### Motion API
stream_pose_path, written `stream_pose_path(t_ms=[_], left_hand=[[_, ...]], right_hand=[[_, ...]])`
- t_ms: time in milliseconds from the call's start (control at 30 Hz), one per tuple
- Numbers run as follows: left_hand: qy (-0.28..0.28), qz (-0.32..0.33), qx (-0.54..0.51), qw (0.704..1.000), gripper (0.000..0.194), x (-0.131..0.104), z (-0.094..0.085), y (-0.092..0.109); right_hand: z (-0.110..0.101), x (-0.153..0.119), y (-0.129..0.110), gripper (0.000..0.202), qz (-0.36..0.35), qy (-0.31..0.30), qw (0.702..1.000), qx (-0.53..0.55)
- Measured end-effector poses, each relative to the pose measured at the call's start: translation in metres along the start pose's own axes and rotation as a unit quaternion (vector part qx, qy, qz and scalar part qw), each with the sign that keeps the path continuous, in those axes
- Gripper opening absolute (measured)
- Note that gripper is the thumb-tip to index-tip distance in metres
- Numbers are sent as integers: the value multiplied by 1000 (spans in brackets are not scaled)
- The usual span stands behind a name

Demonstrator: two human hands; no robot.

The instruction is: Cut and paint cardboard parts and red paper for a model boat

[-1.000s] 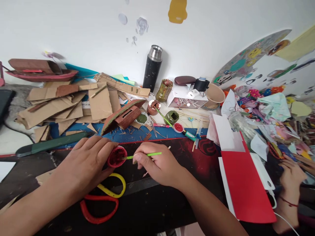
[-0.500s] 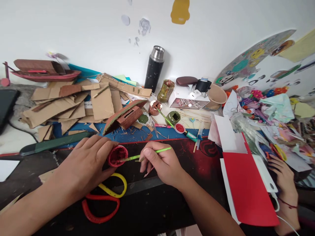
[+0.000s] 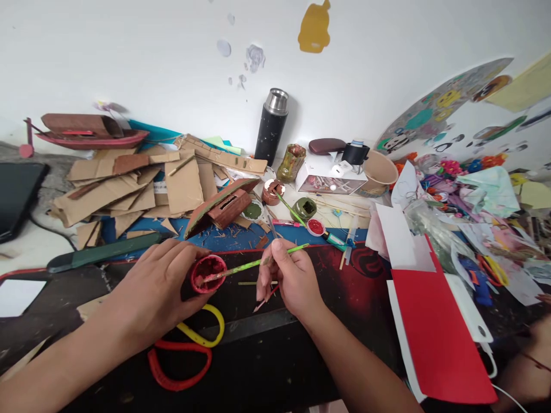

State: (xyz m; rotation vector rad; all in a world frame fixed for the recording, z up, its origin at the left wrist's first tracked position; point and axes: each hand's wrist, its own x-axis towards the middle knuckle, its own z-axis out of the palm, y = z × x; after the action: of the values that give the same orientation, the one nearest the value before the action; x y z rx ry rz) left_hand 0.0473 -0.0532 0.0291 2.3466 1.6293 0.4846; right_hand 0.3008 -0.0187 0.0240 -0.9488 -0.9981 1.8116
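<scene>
My left hand [image 3: 159, 287] is closed around a small jar of red paint [image 3: 208, 273], tilted so its mouth faces me. Between the fingers of my right hand [image 3: 293, 281] is a green-handled paintbrush [image 3: 245, 267], its tip inside the jar. A pencil [image 3: 263, 303] shows under my right fingers; I cannot tell whether they hold it. Scissors with yellow and red handles [image 3: 181, 385] lie below my left hand. Beyond the jar leans a brown cardboard boat [image 3: 230, 207] with green along its edge.
Open pots of brown [image 3: 272, 192] and green paint [image 3: 305, 207] stand behind, near a black thermos [image 3: 271, 129]. Cardboard scraps [image 3: 116, 183] pile up at left, beside a finished-looking boat [image 3: 90, 135]. A red folder [image 3: 441, 338] lies right. Another person's arm [image 3: 534, 355] is at the right edge.
My right hand has shifted slightly right and up the brush, whose tip stays in the paint jar. The other person's hand has drawn away toward the right edge. The view has tilted slightly.
</scene>
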Motion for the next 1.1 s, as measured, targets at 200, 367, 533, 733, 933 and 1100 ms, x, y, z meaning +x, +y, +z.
stream_pose_path(t_ms=[200, 367, 533, 733, 933, 1100], left_hand=[[-1, -22, -28, 999, 20, 4, -5, 2], [2, -22, -36, 999, 24, 3, -2, -1], [13, -23, -28, 999, 23, 2, -2, -7], [16, -19, -32, 999, 22, 1, -1, -9], [16, -20, -37, 999, 32, -2, 3, -7], [13, -28, -53, 998, 36, -1, 3, -6]], right_hand=[[-3, -1, -3, 51, -9, -7, 1000, -15], [-3, -3, -5, 52, -15, -39, 999, -26], [-8, -9, -7, 49, -17, -75, 997, -16], [-13, -9, -10, 46, -27, -68, 997, -12], [-16, -9, -9, 45, -32, -65, 997, 4], [-17, -11, -7, 41, -37, -77, 996, 38]])
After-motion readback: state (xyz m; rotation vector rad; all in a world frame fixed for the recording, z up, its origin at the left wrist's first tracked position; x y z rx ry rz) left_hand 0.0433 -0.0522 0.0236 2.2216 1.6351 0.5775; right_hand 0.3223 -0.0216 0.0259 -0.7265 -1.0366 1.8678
